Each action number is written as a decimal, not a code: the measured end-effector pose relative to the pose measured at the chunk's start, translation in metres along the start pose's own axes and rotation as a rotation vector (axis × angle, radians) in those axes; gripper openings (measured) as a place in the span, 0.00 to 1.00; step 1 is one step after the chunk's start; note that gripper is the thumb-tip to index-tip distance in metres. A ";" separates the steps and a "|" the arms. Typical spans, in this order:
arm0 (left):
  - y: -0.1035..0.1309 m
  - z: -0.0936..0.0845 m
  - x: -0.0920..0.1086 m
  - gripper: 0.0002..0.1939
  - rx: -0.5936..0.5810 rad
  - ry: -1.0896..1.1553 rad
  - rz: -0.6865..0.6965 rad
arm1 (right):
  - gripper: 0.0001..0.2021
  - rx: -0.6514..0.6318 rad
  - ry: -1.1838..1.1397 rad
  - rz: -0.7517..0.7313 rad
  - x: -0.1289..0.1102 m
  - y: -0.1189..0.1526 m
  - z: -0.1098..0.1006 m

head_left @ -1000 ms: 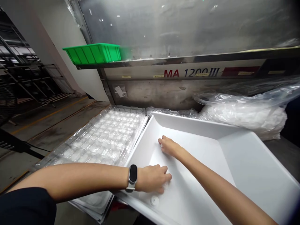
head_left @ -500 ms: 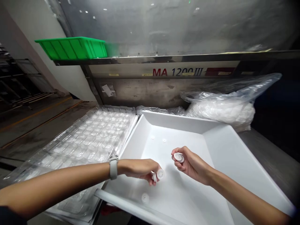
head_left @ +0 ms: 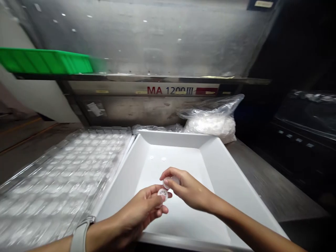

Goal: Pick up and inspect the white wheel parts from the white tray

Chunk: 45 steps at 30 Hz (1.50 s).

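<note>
Both hands meet above a large white plastic tray [head_left: 244, 182]. My left hand [head_left: 147, 206], with a grey band on the wrist, is closed on a small round white plastic piece [head_left: 163, 193] that has spoke-like openings. Just above it, my right hand [head_left: 183, 185] pinches white round pieces [head_left: 168, 182], partly covered by the fingers; their exact number is hard to tell. The fingertips of the two hands are very close together. Two more small white discs [head_left: 163, 159] lie on the tray's floor toward the back.
At the left lies a clear blister tray [head_left: 65, 175] with rows of pockets holding white pieces. A clear bag of white pieces [head_left: 210, 126] stands behind the white tray. A green bin [head_left: 47, 61] sits on the metal ledge [head_left: 157, 77]. Dark equipment fills the right side.
My hands were apart and have come together over the tray, each still with white pieces. The view has turned to the right. The disc at the tray's near left no longer shows.
</note>
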<state>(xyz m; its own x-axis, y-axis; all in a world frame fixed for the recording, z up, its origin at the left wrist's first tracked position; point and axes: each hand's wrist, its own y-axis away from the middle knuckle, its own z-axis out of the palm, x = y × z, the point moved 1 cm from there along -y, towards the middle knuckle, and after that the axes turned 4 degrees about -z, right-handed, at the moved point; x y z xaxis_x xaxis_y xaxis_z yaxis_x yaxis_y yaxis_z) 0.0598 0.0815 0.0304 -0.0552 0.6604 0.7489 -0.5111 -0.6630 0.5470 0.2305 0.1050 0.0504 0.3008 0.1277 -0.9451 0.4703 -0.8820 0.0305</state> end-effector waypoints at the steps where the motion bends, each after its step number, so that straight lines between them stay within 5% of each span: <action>1: 0.005 0.002 -0.005 0.11 0.015 0.042 0.028 | 0.08 -0.029 0.032 -0.020 -0.006 0.002 0.003; 8: 0.021 0.019 -0.025 0.11 0.004 0.398 0.195 | 0.08 -0.139 0.047 -0.054 -0.018 0.005 0.006; 17: -0.013 0.035 -0.033 0.20 0.101 0.812 0.373 | 0.13 -0.054 -0.045 0.017 0.001 0.007 -0.002; 21: -0.022 0.041 -0.032 0.25 0.116 0.877 0.336 | 0.13 -0.012 -0.041 0.034 0.004 0.011 0.010; 25: -0.028 0.042 -0.033 0.19 0.065 0.959 0.305 | 0.16 0.022 -0.068 0.086 0.011 0.012 0.016; 34: -0.037 0.037 -0.030 0.25 0.026 1.153 0.274 | 0.24 -0.105 -0.095 0.223 0.018 0.010 0.024; 41: -0.033 0.037 -0.029 0.25 -0.004 1.179 0.272 | 0.18 0.160 0.128 0.067 0.020 0.012 -0.012; 45: -0.032 0.040 -0.032 0.26 -0.064 1.173 0.232 | 0.14 0.214 0.132 0.043 0.024 0.009 -0.010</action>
<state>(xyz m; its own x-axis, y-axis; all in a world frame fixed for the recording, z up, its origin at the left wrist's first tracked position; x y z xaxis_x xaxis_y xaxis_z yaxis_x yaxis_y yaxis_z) 0.1120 0.0675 0.0042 -0.8834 0.4685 0.0110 -0.4256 -0.8118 0.3998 0.2500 0.1047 0.0306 0.4286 0.1336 -0.8936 0.2724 -0.9621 -0.0132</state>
